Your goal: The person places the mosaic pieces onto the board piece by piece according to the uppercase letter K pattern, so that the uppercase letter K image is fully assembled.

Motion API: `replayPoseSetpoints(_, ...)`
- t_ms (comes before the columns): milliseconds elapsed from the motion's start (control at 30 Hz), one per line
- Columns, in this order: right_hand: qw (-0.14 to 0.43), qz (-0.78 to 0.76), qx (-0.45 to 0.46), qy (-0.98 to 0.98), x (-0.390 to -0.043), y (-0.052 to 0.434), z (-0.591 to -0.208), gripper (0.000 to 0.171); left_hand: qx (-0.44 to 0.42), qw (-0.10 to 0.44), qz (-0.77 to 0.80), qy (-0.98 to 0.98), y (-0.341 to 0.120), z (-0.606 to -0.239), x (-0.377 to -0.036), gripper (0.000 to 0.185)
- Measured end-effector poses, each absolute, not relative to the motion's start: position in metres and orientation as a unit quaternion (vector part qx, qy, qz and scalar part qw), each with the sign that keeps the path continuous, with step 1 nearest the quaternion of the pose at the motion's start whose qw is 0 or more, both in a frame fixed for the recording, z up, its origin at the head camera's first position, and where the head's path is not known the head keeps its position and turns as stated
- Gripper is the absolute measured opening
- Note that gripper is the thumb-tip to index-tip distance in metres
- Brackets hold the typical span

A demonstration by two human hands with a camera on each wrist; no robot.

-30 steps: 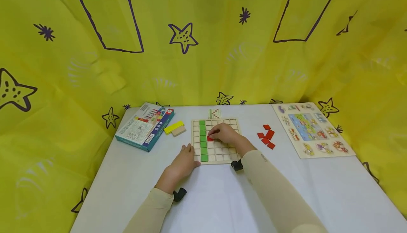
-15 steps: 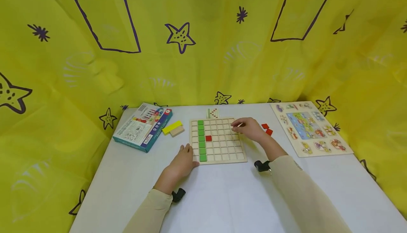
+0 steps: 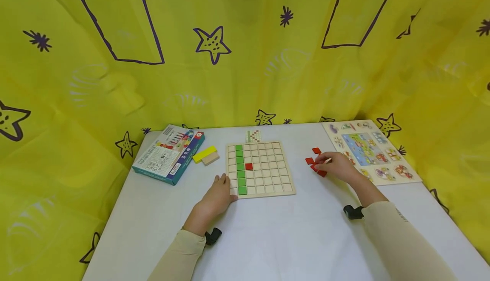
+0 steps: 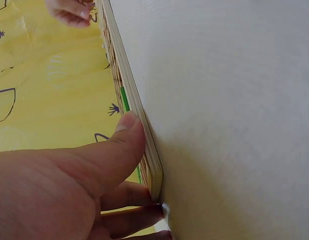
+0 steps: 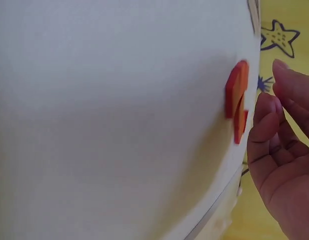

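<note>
A wooden grid board lies at the table's middle, with a column of green tiles at its left and one red tile beside them. My left hand rests against the board's near left corner; in the left wrist view its thumb presses on the board's edge. My right hand hovers over a loose heap of red tiles to the right of the board. The right wrist view shows its fingers loosely bent, a small gap away from the red tiles.
A teal game box lies at the back left, with a yellow block and a plain wooden block beside it. A small pattern card sits behind the board. A picture puzzle board lies at the right. Yellow star-printed cloth surrounds the table.
My right hand left the red tile on the board and moved right, over the board's far edge, to the heap of red tiles. The left hand stayed at the corner.
</note>
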State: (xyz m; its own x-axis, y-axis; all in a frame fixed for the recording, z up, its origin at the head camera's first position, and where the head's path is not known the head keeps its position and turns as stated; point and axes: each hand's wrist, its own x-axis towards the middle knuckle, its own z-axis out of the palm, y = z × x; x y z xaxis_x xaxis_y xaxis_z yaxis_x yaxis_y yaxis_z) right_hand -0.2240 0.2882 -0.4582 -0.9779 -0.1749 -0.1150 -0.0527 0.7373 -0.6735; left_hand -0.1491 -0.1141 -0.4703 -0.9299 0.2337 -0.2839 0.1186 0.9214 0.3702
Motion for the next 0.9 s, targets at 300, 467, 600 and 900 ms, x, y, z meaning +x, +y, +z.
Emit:
replayPoseSetpoints(300,0.119,-0.335,-0.054,0.933,-0.215,0.304,-0.466,0.03,0.099,0.154,0.172,0.968,-0.115,-0.468,-0.15,0.076)
replayPoseSetpoints(467,0.12,-0.332,-0.071,0.933,-0.214,0.302,-0.469,0.022,0.1,0.154,0.173,0.968,-0.114,-0.468,-0.149,0.075)
replayPoseSetpoints(600,0.103,-0.331,-0.09,0.934,-0.212,0.301,-0.469,0.018,0.097,0.151,0.177,0.968,-0.114,-0.467,-0.148,0.076)
replayPoseSetpoints(900,0.095,-0.362,-0.09,0.923,-0.217,0.303,-0.462,0.011,0.092,0.154,0.178,0.968,-0.112,-0.468,-0.146,0.076)
